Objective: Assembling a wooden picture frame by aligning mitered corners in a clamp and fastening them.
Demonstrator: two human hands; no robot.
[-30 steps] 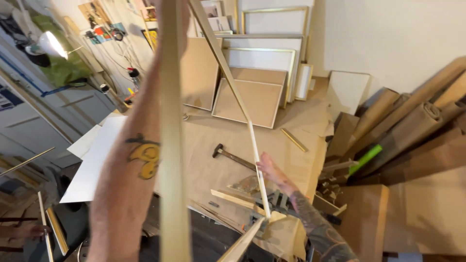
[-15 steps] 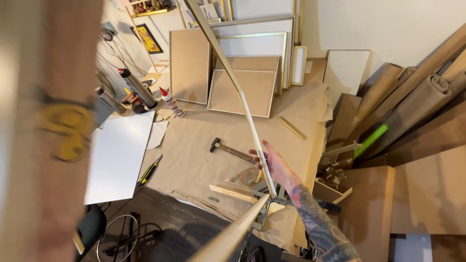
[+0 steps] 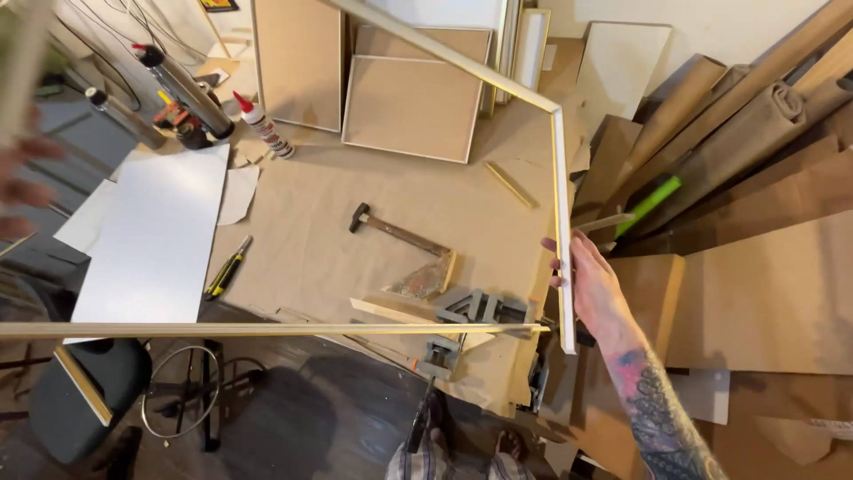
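Observation:
My right hand (image 3: 589, 283) grips the right side rail of a large, thin, pale wooden frame (image 3: 562, 213) held up over the workbench. The frame's near rail (image 3: 267, 330) runs level across the view and its far rail slants up to the top. My left hand (image 3: 19, 173) is a blur at the far left edge, closed around the frame's left rail. Below the frame, on brown paper (image 3: 338, 231), lie a hammer (image 3: 391, 230) and a grey corner clamp (image 3: 475, 311).
A white sheet (image 3: 155, 240) and a yellow utility knife (image 3: 227, 268) lie at the left. A glue bottle (image 3: 264, 126) and a caulking tube (image 3: 182, 89) stand behind. Framed boards (image 3: 413, 107) lean at the back, cardboard rolls (image 3: 746, 116) at the right. A black stool (image 3: 84, 404) stands below.
The frame has swung from nearly upright to flatter over the bench. My left arm moved from the middle of the view out to the left edge. My right hand kept its grip.

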